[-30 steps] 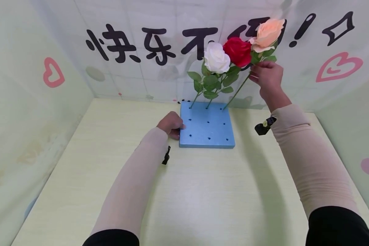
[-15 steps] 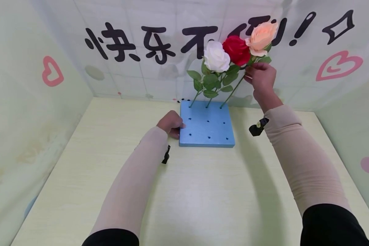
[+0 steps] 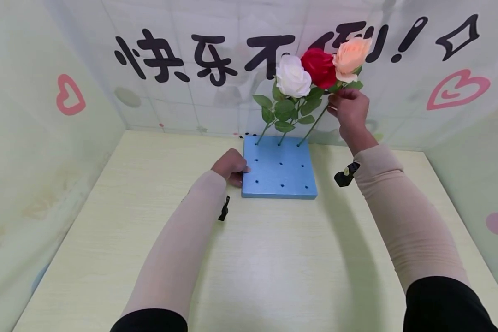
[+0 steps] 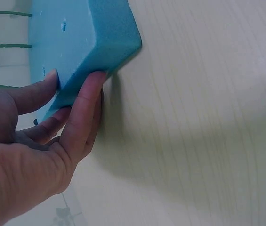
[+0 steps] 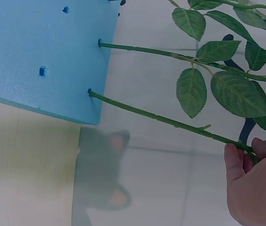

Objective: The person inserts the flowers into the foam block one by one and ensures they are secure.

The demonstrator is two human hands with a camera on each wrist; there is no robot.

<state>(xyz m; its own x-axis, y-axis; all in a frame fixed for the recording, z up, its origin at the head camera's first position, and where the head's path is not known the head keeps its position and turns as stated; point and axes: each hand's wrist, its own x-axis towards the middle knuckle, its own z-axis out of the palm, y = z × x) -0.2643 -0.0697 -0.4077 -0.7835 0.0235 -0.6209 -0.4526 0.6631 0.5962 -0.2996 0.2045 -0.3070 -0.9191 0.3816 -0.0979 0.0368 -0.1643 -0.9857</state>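
Note:
A blue foam block with rows of small holes lies on the table. My left hand grips its left edge, thumb on the top face and fingers along the side. My right hand pinches the green stem of a peach artificial rose, just below its leaves. That stem leans to the right, its lower end in the back-right hole. A white rose and a red rose stand in the other two back-row holes, their leaves overlapping.
The pale wooden table meets a white printed backdrop right behind the block. Light side panels enclose the table to the left and right. Black wrist cameras hang at both cuffs.
My right hand has moved left and slightly down with the peach rose, bringing its bloom beside the red one. The stem's lower end shifted slightly left into the hole. My left hand stays put.

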